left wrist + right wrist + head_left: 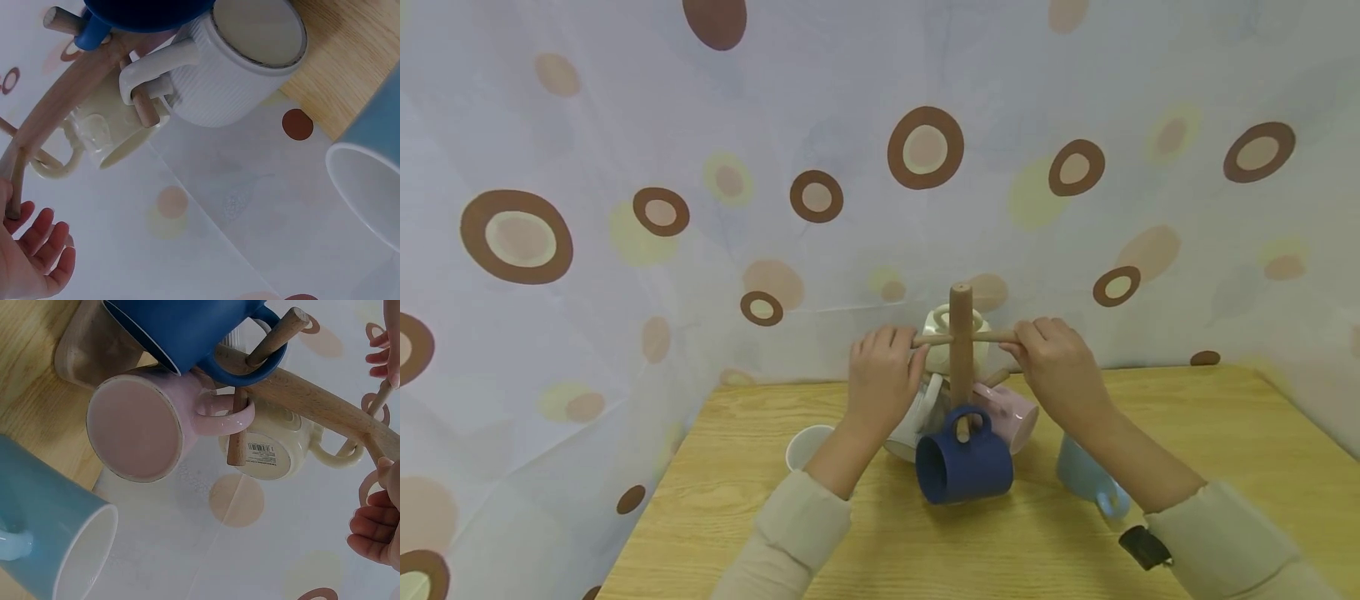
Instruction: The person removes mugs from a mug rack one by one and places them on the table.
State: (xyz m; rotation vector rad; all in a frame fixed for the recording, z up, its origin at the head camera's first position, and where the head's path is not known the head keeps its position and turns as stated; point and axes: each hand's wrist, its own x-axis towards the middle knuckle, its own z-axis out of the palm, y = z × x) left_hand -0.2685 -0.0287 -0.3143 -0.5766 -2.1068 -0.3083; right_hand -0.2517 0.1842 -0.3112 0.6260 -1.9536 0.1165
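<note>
A wooden mug tree [961, 354] stands on the table. My left hand [883, 383] pinches its left upper peg between thumb and forefinger, the other fingers loosely curled. On the opposite side my right hand [1063, 375] pinches the right upper peg [996, 336] near its end. A navy blue mug [973, 467] hangs by its handle from a lower front peg. Lower pegs also carry a ribbed white mug [215, 75] at left and a pink mug [134, 428] at right. Behind the post, a cream mug [269, 434] hangs higher up.
On the table [737, 500], a mug with a white inside [808, 446] stands left of the tree, partly behind the left forearm. A light blue mug [1078, 471] is at right, below the right forearm. A patterned cloth [850, 267] hangs close behind.
</note>
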